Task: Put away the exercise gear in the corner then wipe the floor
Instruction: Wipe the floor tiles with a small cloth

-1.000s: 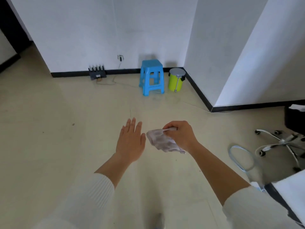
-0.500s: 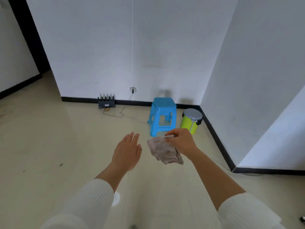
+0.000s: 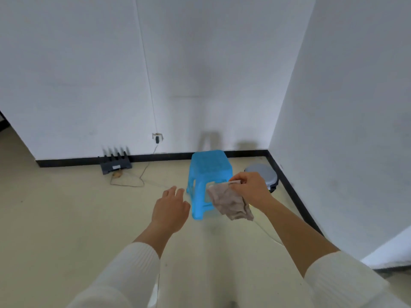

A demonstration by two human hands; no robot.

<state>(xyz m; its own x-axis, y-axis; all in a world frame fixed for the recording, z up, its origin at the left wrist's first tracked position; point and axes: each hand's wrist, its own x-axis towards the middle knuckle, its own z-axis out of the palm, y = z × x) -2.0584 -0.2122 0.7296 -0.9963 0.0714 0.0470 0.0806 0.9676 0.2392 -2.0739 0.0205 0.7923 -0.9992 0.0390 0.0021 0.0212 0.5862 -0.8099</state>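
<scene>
My right hand (image 3: 252, 190) pinches the top edge of a crumpled beige-grey cloth (image 3: 230, 203), which hangs in the air in front of a blue plastic stool (image 3: 208, 170). My left hand (image 3: 170, 208) is held out beside it, palm down, fingers relaxed and holding nothing. Both hands hover above the pale floor (image 3: 66, 218). No exercise gear shows in this view.
The blue stool stands near the room's corner, with a lidded bin (image 3: 263, 174) right of it against the black skirting. A black router (image 3: 115, 164) with antennas and a loose cable (image 3: 142, 174) lie by the back wall. White walls close in at the right.
The view has tilted up and moved closer to the corner, so the stool and bin now lie right behind my hands. The office chair and hoop at the right have left the view. Both hands keep their pose.
</scene>
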